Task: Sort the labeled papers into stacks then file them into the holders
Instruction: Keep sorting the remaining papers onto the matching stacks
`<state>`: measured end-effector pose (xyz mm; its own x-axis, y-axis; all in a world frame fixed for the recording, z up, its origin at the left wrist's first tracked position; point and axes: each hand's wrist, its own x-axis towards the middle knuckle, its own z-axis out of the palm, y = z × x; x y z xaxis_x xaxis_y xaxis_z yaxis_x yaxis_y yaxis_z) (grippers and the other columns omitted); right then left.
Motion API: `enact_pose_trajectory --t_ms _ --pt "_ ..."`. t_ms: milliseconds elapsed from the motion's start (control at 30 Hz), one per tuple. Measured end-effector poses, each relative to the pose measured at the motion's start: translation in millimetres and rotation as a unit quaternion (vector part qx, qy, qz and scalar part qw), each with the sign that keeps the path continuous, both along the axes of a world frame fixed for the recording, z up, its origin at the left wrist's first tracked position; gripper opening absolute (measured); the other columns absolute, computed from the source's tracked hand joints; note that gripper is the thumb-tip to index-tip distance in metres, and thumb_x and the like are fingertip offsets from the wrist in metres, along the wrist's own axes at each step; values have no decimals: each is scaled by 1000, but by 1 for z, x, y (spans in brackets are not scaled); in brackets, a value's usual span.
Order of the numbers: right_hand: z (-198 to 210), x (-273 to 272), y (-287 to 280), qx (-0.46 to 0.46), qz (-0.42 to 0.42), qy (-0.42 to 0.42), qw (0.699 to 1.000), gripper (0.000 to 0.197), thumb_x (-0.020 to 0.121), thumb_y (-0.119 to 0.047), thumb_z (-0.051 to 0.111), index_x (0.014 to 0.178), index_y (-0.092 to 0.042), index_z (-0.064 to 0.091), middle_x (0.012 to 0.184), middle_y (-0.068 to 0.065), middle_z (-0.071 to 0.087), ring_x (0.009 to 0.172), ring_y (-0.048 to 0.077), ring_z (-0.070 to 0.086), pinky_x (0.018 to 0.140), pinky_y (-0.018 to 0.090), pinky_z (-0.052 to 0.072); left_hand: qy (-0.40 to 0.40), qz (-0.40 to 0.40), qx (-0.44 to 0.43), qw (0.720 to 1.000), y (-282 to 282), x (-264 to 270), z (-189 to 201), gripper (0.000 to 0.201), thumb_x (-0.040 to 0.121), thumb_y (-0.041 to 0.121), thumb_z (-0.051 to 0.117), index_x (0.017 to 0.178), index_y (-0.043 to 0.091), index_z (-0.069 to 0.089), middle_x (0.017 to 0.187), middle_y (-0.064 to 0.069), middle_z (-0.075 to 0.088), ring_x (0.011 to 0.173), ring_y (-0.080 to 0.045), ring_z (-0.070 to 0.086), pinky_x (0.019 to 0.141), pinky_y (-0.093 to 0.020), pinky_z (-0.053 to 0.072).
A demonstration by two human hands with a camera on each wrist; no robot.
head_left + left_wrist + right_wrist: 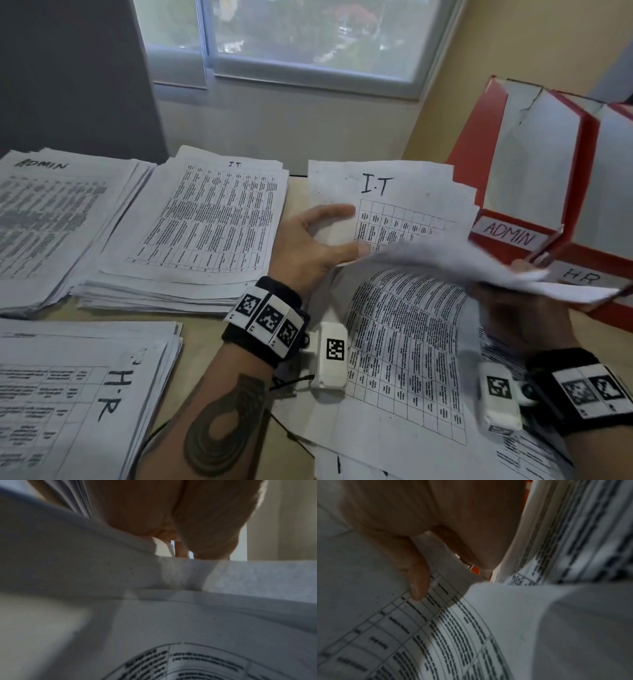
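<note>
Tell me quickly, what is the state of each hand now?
Left hand: open, fingers straight, resting on the I.T sheet.
Right hand: gripping a lifted sheaf of papers.

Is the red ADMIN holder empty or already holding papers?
Seemingly empty: the ADMIN holder shows only bare white inner walls in the head view; its bottom is hidden.

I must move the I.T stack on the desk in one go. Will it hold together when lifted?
Probably not as one block. The I.T stack is thick, so likely heavy, and its loose edges are already fanned and uneven. Sheets may slide apart, and the sheet in the right hand droops and curls, so it would likely sag unless supported underneath.
</note>
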<state>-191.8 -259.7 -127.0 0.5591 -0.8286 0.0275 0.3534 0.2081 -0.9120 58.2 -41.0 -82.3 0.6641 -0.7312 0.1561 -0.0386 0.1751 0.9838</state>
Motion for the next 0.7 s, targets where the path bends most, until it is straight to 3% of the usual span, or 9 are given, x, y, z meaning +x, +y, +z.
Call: enact_pose_trajectory --t_ms 133,200,267,367,433,500,567,633,700 --pt "0 -8 -7 -30 18 62 998 28 97 -2 54 88 -11 79 88 5 72 69 11 72 57 22 60 -25 15 -9 1000 -2 1 -2 58 70 5 92 121 24 73 126 16 72 122 6 61 115 -32 45" --pt "8 -2 1 -75 66 37 994 15 70 -16 86 84 -16 81 84 16 71 63 18 69 56 26 60 -45 11 -23 999 -3 3 -4 66 74 3 89 132 28 68 134 18 67 130 2 57 119 -37 42" --pt "12 4 5 -89 112 72 987 49 56 -17 96 101 -11 79 93 34 65 64 27 66 55 31 60 -59 -2 -28 998 -4 5 -7 79 76 -1 87 141 34 59 138 27 60 137 3 51 117 -27 41" --pt "9 5 2 39 152 -54 986 44 72 -16 91 108 3 75 117 26 70 113 34 68 99 35 55 -63 -7 -26 998 -6 5 -8 82 79 -7 83 143 34 54 127 34 61 130 12 52 109 -16 44" --pt "5 2 0 -7 177 -84 981 30 86 -25 79 104 -1 76 124 22 72 124 34 65 110 40 49 -8 -8 -27 1000 -5 3 -6 63 80 -5 83 130 30 65 115 24 72 116 3 66 96 -22 56" --pt "15 2 4 -116 135 4 984 24 62 -25 91 81 -16 79 99 8 79 100 23 75 88 32 61 1 11 -7 1000 -6 3 -4 34 86 6 82 115 23 74 107 13 78 103 -3 73 87 -24 60" --pt "26 2 7 -143 95 32 985 45 40 -7 89 82 -15 76 87 4 78 87 17 75 78 26 61 -7 39 12 999 -6 2 -4 19 90 17 80 108 13 78 99 6 80 91 -1 74 83 -21 60" --pt "35 3 6 -133 61 23 989 60 44 1 85 100 -11 68 90 -1 78 89 13 73 75 23 60 -5 72 4 997 -5 3 -4 15 88 21 81 99 11 81 87 6 80 82 -4 75 77 -19 60" --pt "44 1 4 -127 2 25 992 42 61 11 75 95 -12 64 72 -9 72 70 3 68 61 16 55 -7 90 -10 996 -4 4 -4 12 84 24 86 88 13 81 80 4 79 79 -11 76 77 -24 60"
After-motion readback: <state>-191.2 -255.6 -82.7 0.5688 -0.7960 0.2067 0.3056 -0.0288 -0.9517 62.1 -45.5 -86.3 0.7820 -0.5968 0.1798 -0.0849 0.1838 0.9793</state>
